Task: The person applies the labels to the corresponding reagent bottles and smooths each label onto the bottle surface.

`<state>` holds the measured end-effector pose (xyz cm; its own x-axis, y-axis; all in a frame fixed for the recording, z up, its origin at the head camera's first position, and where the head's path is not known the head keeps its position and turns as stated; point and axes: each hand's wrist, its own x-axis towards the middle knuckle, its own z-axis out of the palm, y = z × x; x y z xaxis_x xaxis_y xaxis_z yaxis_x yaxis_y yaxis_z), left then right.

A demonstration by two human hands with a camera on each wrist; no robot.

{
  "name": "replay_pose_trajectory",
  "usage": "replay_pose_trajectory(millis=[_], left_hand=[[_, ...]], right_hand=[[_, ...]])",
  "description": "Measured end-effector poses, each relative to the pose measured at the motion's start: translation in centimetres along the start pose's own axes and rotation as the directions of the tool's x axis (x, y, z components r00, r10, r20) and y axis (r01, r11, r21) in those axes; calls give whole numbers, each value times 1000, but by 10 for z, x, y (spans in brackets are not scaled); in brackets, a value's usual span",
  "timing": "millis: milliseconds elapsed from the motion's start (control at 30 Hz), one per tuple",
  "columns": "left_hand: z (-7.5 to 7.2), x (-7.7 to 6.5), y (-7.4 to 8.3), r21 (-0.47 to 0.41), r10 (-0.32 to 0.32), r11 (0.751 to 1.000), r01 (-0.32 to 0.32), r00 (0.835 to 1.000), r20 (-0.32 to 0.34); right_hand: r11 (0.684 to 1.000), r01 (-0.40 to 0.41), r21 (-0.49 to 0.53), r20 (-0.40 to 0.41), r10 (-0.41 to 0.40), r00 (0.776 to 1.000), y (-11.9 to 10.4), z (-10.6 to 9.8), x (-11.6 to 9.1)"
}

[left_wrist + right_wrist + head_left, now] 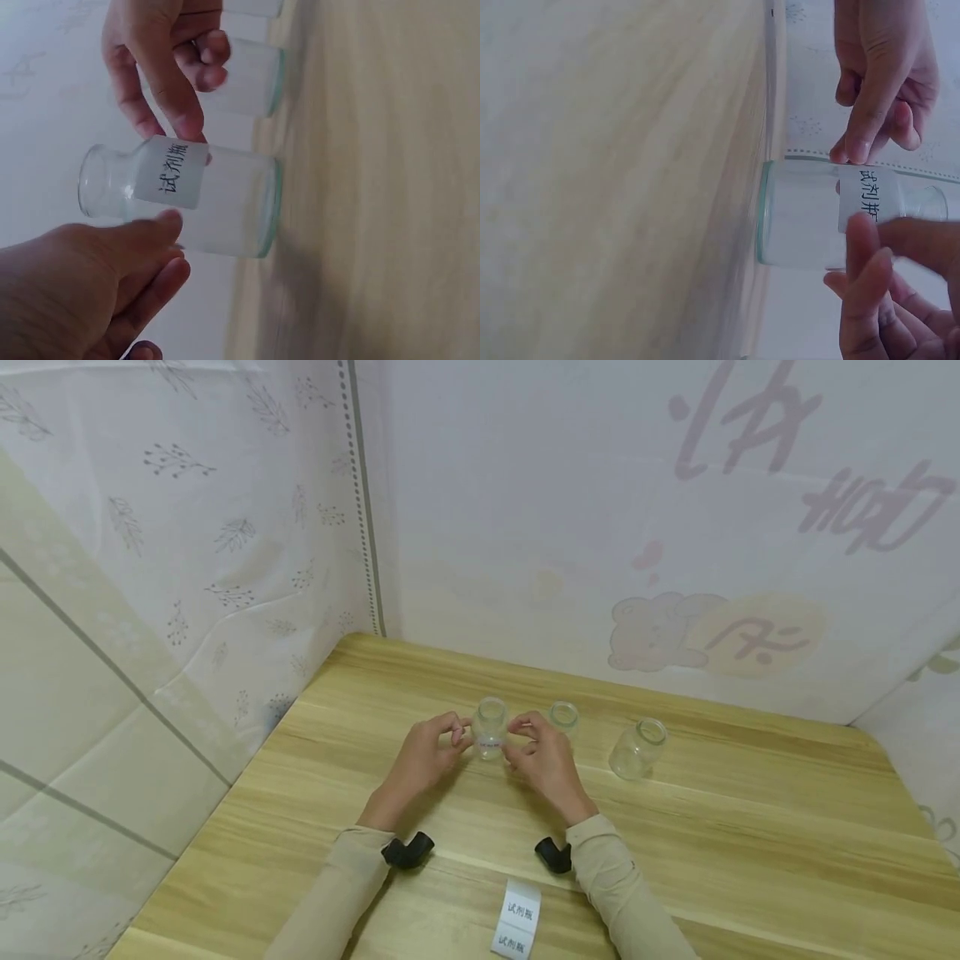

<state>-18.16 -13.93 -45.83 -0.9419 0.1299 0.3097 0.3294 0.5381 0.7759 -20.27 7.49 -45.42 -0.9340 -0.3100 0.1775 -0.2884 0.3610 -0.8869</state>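
Note:
A clear glass bottle [490,727] stands upright between the two hands, with a white label [173,172] printed in black characters on its side. My left hand [431,753] holds it from the left, the thumb [861,142] at one edge of the label. From the other side my right hand [546,760] grips the bottle, its thumb [186,120] by the label's opposite edge. Fingers of both hands reach partly behind the glass. A second glass bottle [564,714] stands just beyond the right hand, which partly hides it.
Farther right on the wooden table [750,827] is a third glass bottle [636,752]. A strip of white printed labels [517,920] lies near the front between the forearms. Black wrist pieces [408,851] show at both cuffs. Fabric-covered walls [510,568] border the table's back and left.

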Motion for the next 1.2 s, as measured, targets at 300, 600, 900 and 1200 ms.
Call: replay_pose_trajectory(millis=[300, 600, 900, 1200], left_hand=[[2, 1, 6, 157, -21, 987, 19, 1000, 11], [0, -1, 2, 219, 27, 975, -31, 999, 20], [-1, -2, 3, 177, 18, 984, -28, 998, 56], [3, -2, 7, 230, -40, 973, 29, 998, 45]], right_hand=[[998, 23, -67, 40, -20, 999, -2, 1, 0], [996, 39, -84, 29, -37, 999, -1, -1, -1], [996, 19, -91, 17, -17, 1000, 0, -4, -1], [991, 54, -120, 16, -52, 998, -2, -3, 0]])
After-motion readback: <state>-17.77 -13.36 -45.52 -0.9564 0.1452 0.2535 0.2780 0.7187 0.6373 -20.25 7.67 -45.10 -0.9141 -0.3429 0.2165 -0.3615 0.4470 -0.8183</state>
